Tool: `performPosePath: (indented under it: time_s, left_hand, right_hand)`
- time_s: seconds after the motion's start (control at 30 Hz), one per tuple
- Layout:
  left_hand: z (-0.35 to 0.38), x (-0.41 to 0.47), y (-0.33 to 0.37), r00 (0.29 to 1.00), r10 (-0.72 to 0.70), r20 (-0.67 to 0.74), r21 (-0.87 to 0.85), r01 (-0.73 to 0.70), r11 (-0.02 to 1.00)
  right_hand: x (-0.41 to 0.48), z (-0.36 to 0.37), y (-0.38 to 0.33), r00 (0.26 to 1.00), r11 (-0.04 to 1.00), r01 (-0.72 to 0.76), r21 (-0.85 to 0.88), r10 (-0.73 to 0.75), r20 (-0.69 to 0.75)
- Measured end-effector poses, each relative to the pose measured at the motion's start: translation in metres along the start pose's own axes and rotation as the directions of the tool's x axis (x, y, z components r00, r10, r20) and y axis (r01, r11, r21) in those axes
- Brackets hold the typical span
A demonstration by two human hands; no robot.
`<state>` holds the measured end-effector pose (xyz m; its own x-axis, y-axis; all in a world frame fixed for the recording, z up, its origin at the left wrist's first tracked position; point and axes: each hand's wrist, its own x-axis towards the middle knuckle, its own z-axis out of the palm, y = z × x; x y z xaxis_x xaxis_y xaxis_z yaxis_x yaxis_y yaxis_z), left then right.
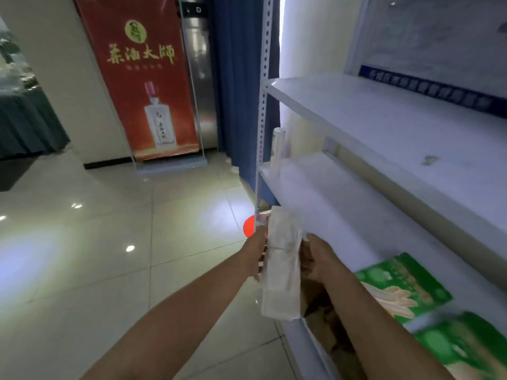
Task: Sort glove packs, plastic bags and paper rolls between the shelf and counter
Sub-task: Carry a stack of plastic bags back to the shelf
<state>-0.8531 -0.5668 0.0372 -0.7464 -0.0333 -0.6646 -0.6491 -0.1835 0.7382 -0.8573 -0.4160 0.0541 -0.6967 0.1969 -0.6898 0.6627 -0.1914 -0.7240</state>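
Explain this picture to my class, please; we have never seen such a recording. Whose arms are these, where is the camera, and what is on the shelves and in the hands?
There is no machine here. A person wears one wide-angle camera on the head, looking forward and down, so you see their own bare arms. The left hand and the right hand hold a long whitish plastic-wrapped pack between them, at the front of a white metal shelf unit. What the pack contains is too blurred to tell. On a shelf at the right lie two flat green packs printed with gloves. Farther along, a slim white roll stands upright. Behind, on the shiny tiled floor, stands a red banner showing a bottle.
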Motion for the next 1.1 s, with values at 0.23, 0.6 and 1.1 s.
performPosePath:
  time_s: [0.23,0.6,1.1]
  left_hand:
    - [0.081,0.068,0.051,0.986,0.097,0.135,0.163,-0.119,0.979]
    - [0.186,0.137,0.101,0.939,-0.003,0.343,0.480,-0.172,0.860]
    - [0.197,0.207,0.110,0.771,0.045,0.635,0.720,-0.612,0.329]
  right_hand:
    - [0.043,-0.059,-0.045,0.997,0.987,0.072,0.141,-0.077,0.031]
    - [0.110,-0.107,-0.090,0.970,0.948,0.102,0.300,-0.028,-0.240]
    - [0.135,-0.074,-0.070,0.763,0.936,0.222,0.275,0.009,-0.646]
